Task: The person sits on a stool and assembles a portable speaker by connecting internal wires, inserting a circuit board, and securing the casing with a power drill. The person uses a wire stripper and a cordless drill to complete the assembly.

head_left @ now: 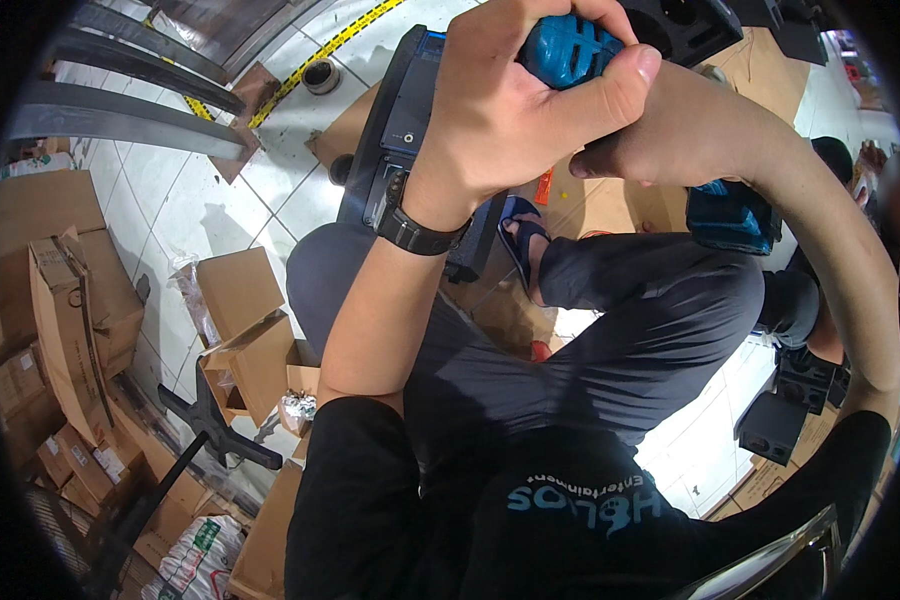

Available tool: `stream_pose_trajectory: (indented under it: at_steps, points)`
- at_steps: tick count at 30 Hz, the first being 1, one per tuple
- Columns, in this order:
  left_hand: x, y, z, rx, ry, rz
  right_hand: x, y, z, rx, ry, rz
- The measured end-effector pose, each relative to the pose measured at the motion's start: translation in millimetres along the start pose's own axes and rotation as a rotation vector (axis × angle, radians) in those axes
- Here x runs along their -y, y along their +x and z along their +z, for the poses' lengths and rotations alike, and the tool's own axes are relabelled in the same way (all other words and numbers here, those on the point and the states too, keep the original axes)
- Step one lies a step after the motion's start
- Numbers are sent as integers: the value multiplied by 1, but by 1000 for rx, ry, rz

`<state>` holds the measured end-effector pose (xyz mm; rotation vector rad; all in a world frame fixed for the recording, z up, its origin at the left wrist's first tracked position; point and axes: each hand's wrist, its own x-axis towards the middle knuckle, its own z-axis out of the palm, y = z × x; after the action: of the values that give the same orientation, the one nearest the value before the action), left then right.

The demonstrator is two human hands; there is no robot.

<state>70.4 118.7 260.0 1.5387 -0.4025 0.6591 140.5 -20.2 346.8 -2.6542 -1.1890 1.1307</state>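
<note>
Power tool (566, 54): prob. heavy, stiff; I'd hold midway to its battery (732, 226).
L grip (515, 115): closed round tool's end.
R grip (660, 135): nr tool's middle; fingers hidden, can't tell.

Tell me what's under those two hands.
A teal power tool: its rounded end and blocky base show. The left hand and right hand cover the middle, so any trigger cannot be seen.
</note>
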Motion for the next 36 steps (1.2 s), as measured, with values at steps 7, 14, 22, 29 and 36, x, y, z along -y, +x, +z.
stream_pose_trajectory:
  at_steps: [7,14,22,29,36]
  points:
    - [10,-1,-2,-7,24,79,0,2,-1,31,-13,8]
    - [9,-8,4,-54,-101,28,-1,4,3,-5,-75,-40]
    - [10,-7,6,-47,-35,196,-6,-2,8,-55,-25,-126]
    - [10,-10,2,-12,67,198,-13,3,14,-54,5,-173]
    - [12,-19,-6,62,-22,65,-12,6,0,-12,70,-180]
